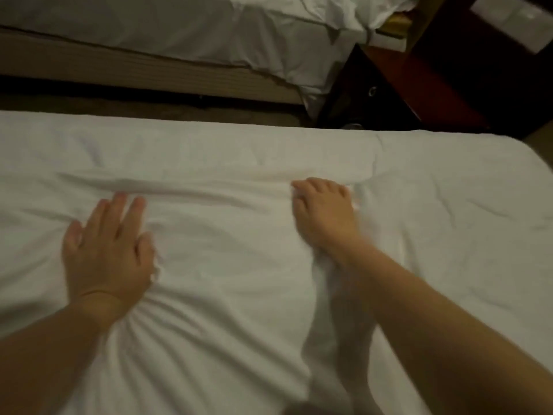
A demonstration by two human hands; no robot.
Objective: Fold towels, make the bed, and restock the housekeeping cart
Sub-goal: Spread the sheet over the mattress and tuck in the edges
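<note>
Rumpled white cotton bed sheet [239, 151] covers the near mattress from 9 to 3 o'clock. Left hand [104, 250], at 9 o'clock, presses it with straight, spread fingers. Right hand [324, 214], at 3 o'clock, curls over a raised fold; whether it grips the fold cannot be told through the blur.

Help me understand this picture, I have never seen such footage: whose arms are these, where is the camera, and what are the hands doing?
No machine here: a person wears a wide-angle camera on the head, looking forward and down, so you see their own two bare arms. The left hand lies flat, fingers straight, pressing on the white bed sheet, which wrinkles around the wrist. The right hand is blurred; its fingers bend into the cloth, but whether it grips a fold is unclear. Beyond stand a second white-sheeted bed and dark wooden furniture.
</note>
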